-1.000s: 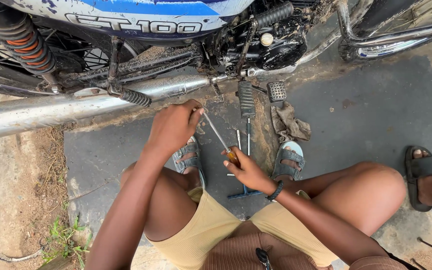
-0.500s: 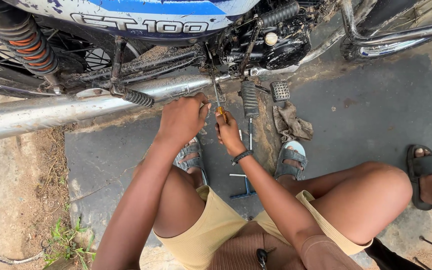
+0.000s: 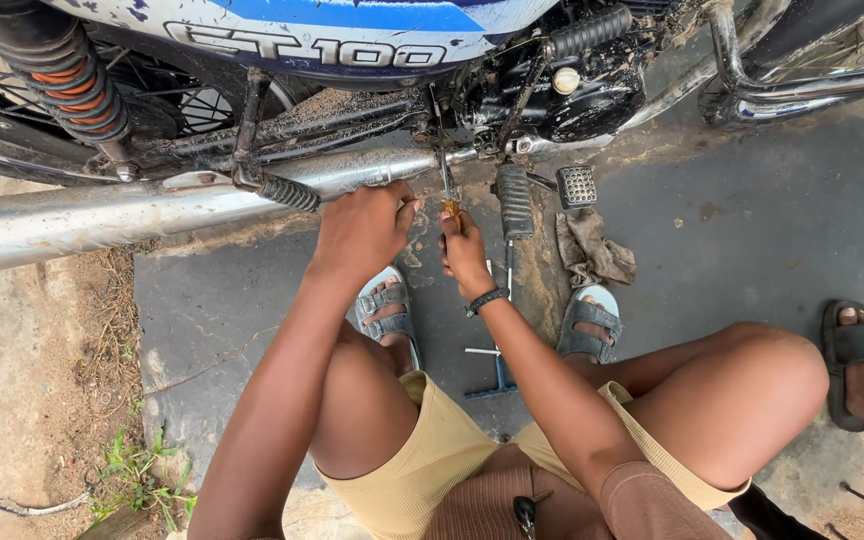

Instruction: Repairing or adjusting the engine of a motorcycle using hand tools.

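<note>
Since half a second earlier, the right hand [image 3: 465, 252] had lifted the screwdriver [image 3: 446, 188] from a slant to nearly upright, its tip now up at the underside of the engine, while the left hand [image 3: 364, 226] had barely shifted. Nearest the camera, the person squatted in tan shorts [image 3: 422, 470], knees wide, feet in grey sandals [image 3: 388, 312] on the dark slab. A blue T-shaped tool [image 3: 497, 368] lay on the ground between the feet. Farther out, the right hand was closed around the screwdriver's amber handle. Just beside it, the left hand was curled, fingers bent against the chrome exhaust pipe [image 3: 152, 205]; whether it gripped anything could not be told. A dirty rag [image 3: 592, 250] lay right of the footpeg [image 3: 513, 200]. Beyond stood the motorcycle's black engine [image 3: 572, 95].
</note>
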